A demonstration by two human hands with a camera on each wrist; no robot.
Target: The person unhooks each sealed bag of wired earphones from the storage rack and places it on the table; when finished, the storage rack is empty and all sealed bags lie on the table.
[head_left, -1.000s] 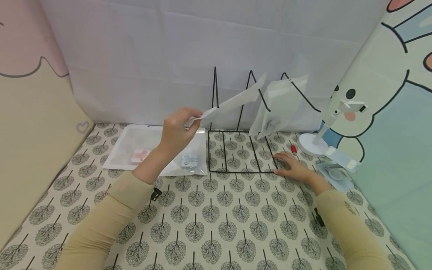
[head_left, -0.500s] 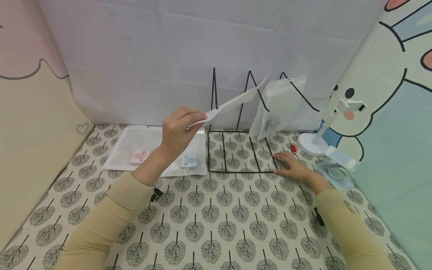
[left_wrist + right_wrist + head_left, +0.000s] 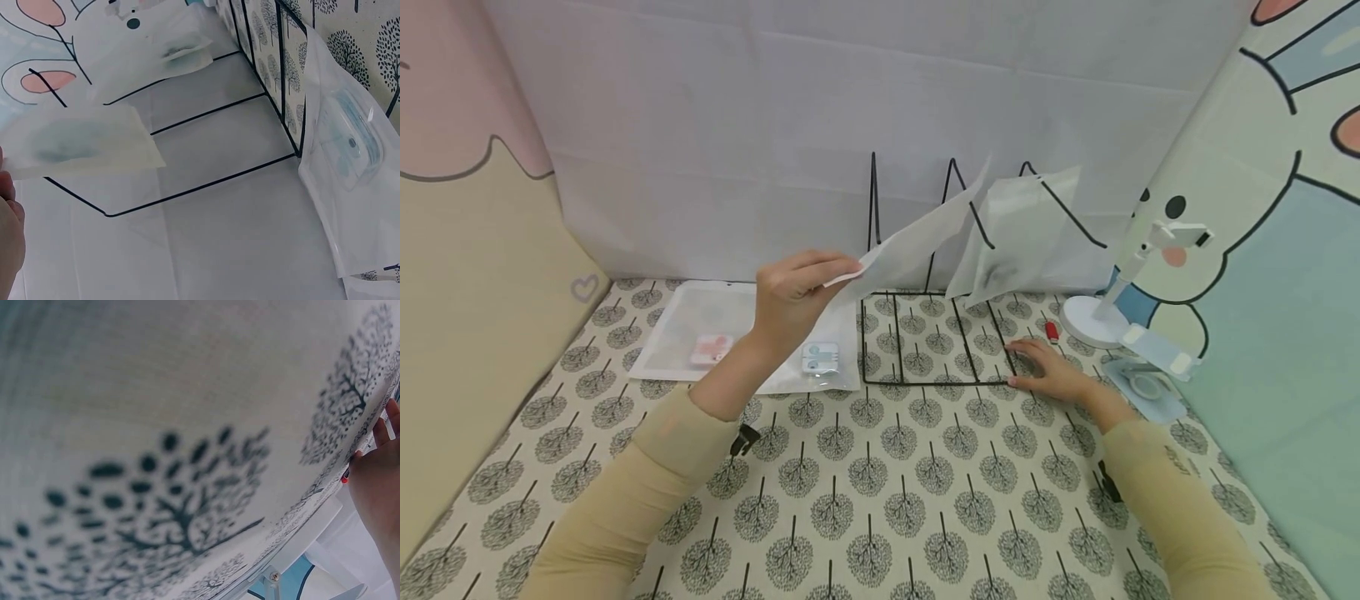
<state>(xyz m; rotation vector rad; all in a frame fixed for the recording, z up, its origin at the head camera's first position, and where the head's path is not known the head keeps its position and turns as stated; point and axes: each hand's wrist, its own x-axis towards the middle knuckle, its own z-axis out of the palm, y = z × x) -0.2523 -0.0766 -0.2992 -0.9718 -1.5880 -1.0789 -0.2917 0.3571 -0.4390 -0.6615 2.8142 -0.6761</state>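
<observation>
My left hand (image 3: 797,296) pinches the near edge of a translucent white plastic bag (image 3: 917,242), raised and slanting between the left and middle uprights of a black wire rack (image 3: 936,384). A blurred bluish-grey shape shows inside this bag (image 3: 69,144) in the left wrist view. More translucent bags (image 3: 1026,225) stand tilted in the rack's right slot. On the table, my right hand (image 3: 1048,375) has its thumb and fingers spread against the rack's right end; in the right wrist view, only part of that hand (image 3: 378,481) shows at the right edge.
Left of the rack, a flat clear-fronted bag (image 3: 662,333) holds a pink earphone case (image 3: 711,350) and a light-blue one (image 3: 820,358). At right are a red USB stick (image 3: 1052,332), a white phone stand (image 3: 1093,322) and a pale-blue flat item (image 3: 1146,390). A white cloth wall rises behind.
My left hand has come down slightly, lowering the near edge of the bag so more of its face shows. The right hand has stayed at the rack's end.
</observation>
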